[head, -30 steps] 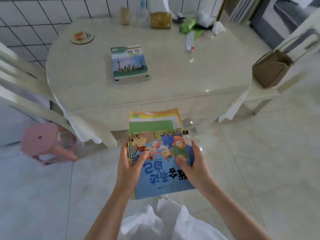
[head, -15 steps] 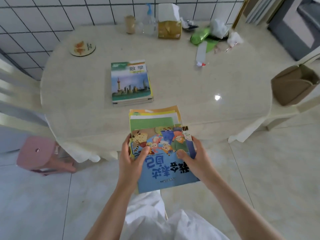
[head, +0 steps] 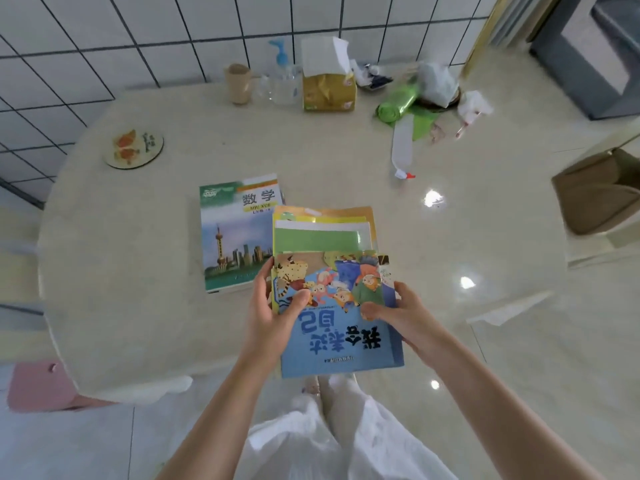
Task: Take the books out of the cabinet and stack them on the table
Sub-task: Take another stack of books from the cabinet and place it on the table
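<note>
Books (head: 332, 271) in a fanned bundle sit between both hands, left hand (head: 273, 317) gripping one side edge, right hand (head: 398, 313) the other, thumbs on the blue cover. Thin, floppy and glossy, they look likely to slide apart, so hold at the edges. Just beyond the left hand, a textbook (head: 235, 237) lies on the tabletop (head: 138, 237). Far past the fingertips, a tissue box (head: 327, 88) holds tissues.

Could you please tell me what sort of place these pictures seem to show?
Most likely a home dining area: a round cream table against a white tiled wall, bearing a yellow tissue box, a beige cup and a clear pump bottle, on a glossy tiled floor.
</note>
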`<state>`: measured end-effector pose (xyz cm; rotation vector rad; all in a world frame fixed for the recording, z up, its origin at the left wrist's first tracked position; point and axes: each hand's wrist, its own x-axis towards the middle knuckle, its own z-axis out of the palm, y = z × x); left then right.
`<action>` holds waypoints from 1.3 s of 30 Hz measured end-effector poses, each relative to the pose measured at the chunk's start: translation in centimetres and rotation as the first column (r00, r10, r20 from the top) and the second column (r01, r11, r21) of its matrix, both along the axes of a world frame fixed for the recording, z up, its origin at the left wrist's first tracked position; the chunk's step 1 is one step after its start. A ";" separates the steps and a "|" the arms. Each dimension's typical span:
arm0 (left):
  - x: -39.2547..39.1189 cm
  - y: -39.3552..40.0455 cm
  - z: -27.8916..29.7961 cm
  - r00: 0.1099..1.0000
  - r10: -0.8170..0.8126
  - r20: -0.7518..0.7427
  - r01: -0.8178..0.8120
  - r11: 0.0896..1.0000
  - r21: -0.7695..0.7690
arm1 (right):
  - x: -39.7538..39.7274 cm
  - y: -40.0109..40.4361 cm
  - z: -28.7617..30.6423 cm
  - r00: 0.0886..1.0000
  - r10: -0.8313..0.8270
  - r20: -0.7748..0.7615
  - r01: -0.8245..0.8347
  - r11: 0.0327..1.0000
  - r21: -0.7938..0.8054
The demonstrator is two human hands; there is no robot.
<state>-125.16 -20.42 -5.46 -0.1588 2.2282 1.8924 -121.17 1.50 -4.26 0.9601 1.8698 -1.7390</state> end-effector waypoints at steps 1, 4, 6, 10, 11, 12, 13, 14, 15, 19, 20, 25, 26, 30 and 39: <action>-0.7 0.3 -0.2 1.000 -0.008 0.019 0.008 1.000 0.003 | -0.9 0.6 0.1 1.000 -0.003 0.020 0.004 0.999 -0.041; -2.9 1.3 -0.9 0.994 0.005 0.105 -0.008 1.000 0.025 | -3.5 2.8 0.3 0.997 0.074 0.022 -0.071 0.992 -0.100; -4.3 2.2 -1.2 0.995 0.004 0.099 -0.004 1.000 0.001 | -5.2 4.2 0.1 0.991 0.130 -0.019 -0.131 0.988 -0.080; -6.3 4.4 -2.0 0.998 0.041 0.044 -0.035 0.993 -0.116 | -7.9 6.3 -1.0 0.953 0.228 -0.197 -0.222 0.974 0.056; -6.6 4.8 -2.3 0.998 0.048 0.030 -0.044 0.992 -0.119 | -8.2 6.5 -1.2 0.942 0.239 -0.237 -0.224 0.970 0.089; -6.9 5.1 -2.7 0.999 0.051 0.010 -0.049 0.991 -0.127 | -8.5 6.8 -1.5 0.932 0.242 -0.269 -0.215 0.969 0.125; -7.1 5.5 -3.1 0.999 0.046 -0.007 -0.046 0.990 -0.132 | -8.7 7.0 -1.5 0.918 0.247 -0.309 -0.208 0.966 0.155; -7.2 5.8 -3.4 0.999 0.039 -0.029 -0.043 0.991 -0.129 | -8.8 7.3 -1.8 0.907 0.256 -0.335 -0.200 0.961 0.191; -7.2 6.1 -3.7 0.998 0.036 -0.043 -0.042 0.991 -0.127 | -8.9 7.5 -2.1 0.899 0.266 -0.348 -0.196 0.955 0.222; -6.8 7.4 -4.0 0.994 0.070 -0.083 -0.078 0.993 -0.092 | -8.8 8.9 -4.3 0.866 0.352 -0.355 -0.218 0.905 0.366; -6.6 7.6 -4.1 0.994 0.070 -0.087 -0.078 0.993 -0.093 | -8.7 9.2 -4.8 0.856 0.371 -0.360 -0.229 0.896 0.380; -6.5 7.4 -4.6 0.995 0.043 -0.088 -0.056 0.987 -0.148 | -8.7 10.0 -5.8 0.829 0.420 -0.370 -0.262 0.875 0.406; -6.5 7.4 -4.7 0.996 0.033 -0.088 -0.046 0.987 -0.152 | -8.7 10.3 -5.9 0.820 0.442 -0.363 -0.275 0.861 0.429; -6.2 7.7 -5.9 0.996 0.002 -0.093 -0.023 0.973 -0.228 | -8.4 11.5 -6.9 0.802 0.528 -0.279 -0.372 0.807 0.459; -5.6 6.3 -8.4 0.998 0.030 0.063 -0.007 0.941 -0.339 | -7.9 11.5 -8.1 0.828 0.493 -0.268 -0.352 0.829 0.435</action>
